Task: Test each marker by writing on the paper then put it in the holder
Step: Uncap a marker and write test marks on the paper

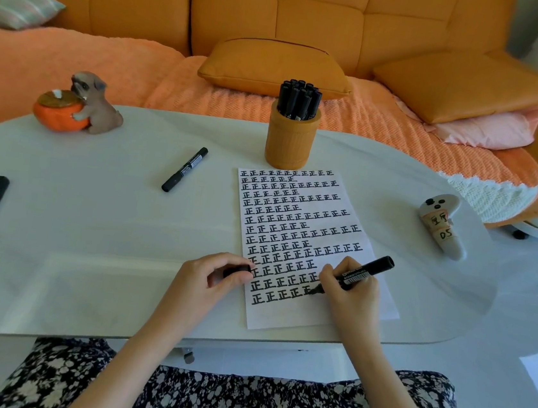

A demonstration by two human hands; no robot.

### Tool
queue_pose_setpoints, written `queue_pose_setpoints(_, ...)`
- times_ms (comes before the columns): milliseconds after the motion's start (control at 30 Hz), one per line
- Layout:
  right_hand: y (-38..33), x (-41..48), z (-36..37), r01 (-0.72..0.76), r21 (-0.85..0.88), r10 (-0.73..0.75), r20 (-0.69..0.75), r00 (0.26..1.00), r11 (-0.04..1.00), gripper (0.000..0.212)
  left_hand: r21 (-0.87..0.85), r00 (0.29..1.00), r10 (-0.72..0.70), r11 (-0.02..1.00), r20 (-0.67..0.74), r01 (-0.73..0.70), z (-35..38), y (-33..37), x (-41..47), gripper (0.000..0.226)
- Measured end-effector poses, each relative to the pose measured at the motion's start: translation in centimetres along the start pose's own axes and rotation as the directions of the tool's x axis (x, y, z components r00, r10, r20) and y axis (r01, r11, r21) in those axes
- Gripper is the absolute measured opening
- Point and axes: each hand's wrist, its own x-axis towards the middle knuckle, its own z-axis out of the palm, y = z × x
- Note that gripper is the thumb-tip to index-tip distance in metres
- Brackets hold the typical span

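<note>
Your right hand [348, 290] grips an uncapped black marker [364, 273], fingers curled round its barrel. The tip touches the paper [281, 317] at the end of the second-lowest row of characters, and the barrel tilts toward the paper's right edge. Your left hand [219, 273] pinches a black cap [237, 271] at the paper's left edge. The orange holder [289, 142], packed with capped markers [298, 101], stands just beyond the paper's far edge. A spare marker [185, 169] lies left of the paper's far end, well apart from both hands.
</note>
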Motion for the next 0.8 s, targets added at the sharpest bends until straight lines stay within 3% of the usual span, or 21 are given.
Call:
queue_pose_setpoints(467, 0.2, 0.1, -0.2, 0.021, 0.017, -0.021, -0.045, 0.999, 1.0, 0.029, -0.015, 1.0, 0.008, 1.0, -0.002, -0.008, 0.0, 0.4, -0.1, 0.025)
queue_pose_setpoints(800, -1.1, 0.5, -0.8, -0.022, 0.26, 0.035, -0.044, 0.998, 0.965, 0.031, -0.092, 1.0, -0.018, 0.996, -0.016, 0.016, -0.3, 1.3, -0.4, 0.023)
